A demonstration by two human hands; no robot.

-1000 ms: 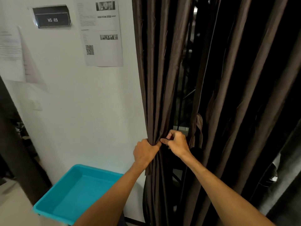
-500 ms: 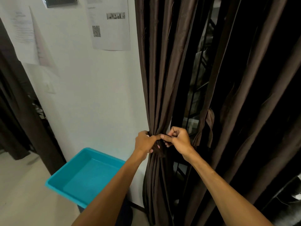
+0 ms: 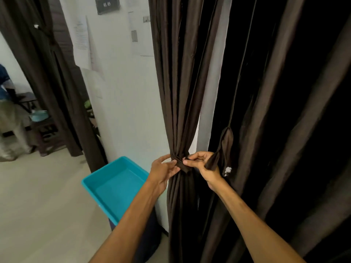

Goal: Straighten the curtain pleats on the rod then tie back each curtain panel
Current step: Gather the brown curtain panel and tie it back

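The left grip (image 3: 164, 170) is clenched on the tie band (image 3: 182, 165), thumb and fingers pinching it against the gathered cloth. This probably keeps the wrap from slackening while the other side is worked. The right grip (image 3: 202, 165) faces it from the far side of the bundle, thumb and forefinger nipping the band's end just beside the left fingertips. That looks like the hold for tucking or cinching a knot.

The band runs around the left curtain panel (image 3: 178, 88), drawing its pleats into one narrow waist. Above the waist the folds fan up toward a rod that is out of view, and below it they hang straight down to the floor. I judge this panel nearly tied back, with only the fastening still to be settled.

Just right of the right wrist, a second fabric loop (image 3: 225, 145) dangles from the right curtain panel (image 3: 284, 114). That panel hangs loose and ungathered, so it appears to be the one still to do. A small white tuft (image 3: 228, 170) shows near the loop's lower end.

Left of the tied panel stands a white wall (image 3: 123, 103). Low against it sits a teal tray (image 3: 89, 184) on a dark support.
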